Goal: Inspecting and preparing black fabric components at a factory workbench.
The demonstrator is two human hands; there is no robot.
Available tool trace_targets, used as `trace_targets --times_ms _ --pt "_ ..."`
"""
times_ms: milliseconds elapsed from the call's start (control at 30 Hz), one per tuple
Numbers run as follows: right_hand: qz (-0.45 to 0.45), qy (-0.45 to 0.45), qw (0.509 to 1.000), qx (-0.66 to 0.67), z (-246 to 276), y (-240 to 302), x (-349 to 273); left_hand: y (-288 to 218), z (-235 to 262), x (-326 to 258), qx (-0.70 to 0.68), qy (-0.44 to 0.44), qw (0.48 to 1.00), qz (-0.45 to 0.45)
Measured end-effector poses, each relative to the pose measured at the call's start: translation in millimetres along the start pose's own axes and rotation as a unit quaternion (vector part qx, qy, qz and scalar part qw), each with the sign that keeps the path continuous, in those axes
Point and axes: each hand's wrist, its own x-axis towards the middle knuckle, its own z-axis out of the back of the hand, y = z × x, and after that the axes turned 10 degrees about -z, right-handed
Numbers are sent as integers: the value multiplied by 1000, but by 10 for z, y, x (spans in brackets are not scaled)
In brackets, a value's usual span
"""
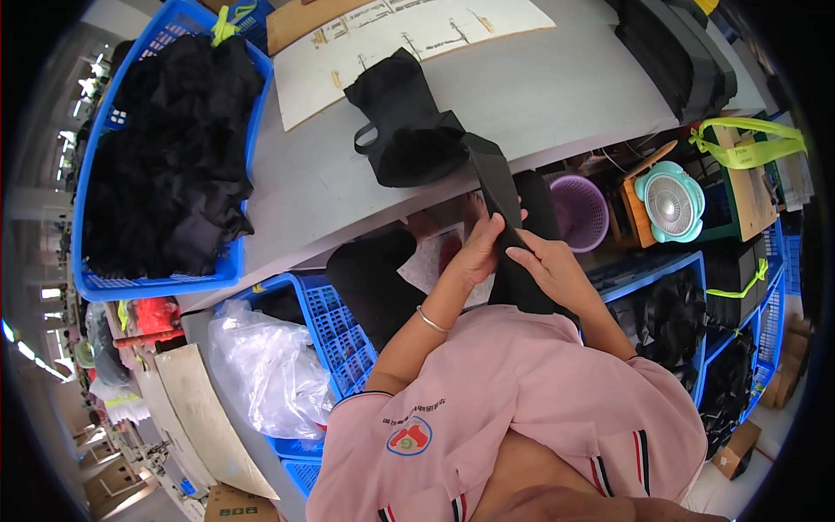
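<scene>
A blue basket point(84, 217) of black cloth point(165, 157) stands at left; the black bag point(413, 139) lies on the table point(304, 191). The left hand point(480, 250) pinches the black strip point(494, 181), whose top end meets the bag; whether they are joined, I cannot tell. The right hand point(548, 271) pinches it too, fingers partly hidden. Best, I judge, to keep the strip untwisted, edges even.

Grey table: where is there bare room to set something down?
Two patches of the grey table look bare: one between the black fabric piece and the black stack at right, another between that piece and the blue basket. Crowded: the far side, under the white board, and the near edge where the black strip crosses it.
</scene>
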Motion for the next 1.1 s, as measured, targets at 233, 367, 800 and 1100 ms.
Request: trace_targets --times_ms 233,367,800,1100 --pt "-112 -52 964 234 -84 -151 -6 -369 -256 -195 -99 -12 991 -84" --pt "111 -233 963 77 -270 -87 88 -497 -260 -284 -78 -55 992 -82" --pt "18 64 996 53 95 -188 -15 -1001 62 -448 18 -199 957 -209" --pt "173 -145 973 -57 42 -264 213 -896 454 -94 646 -316 576 -389"
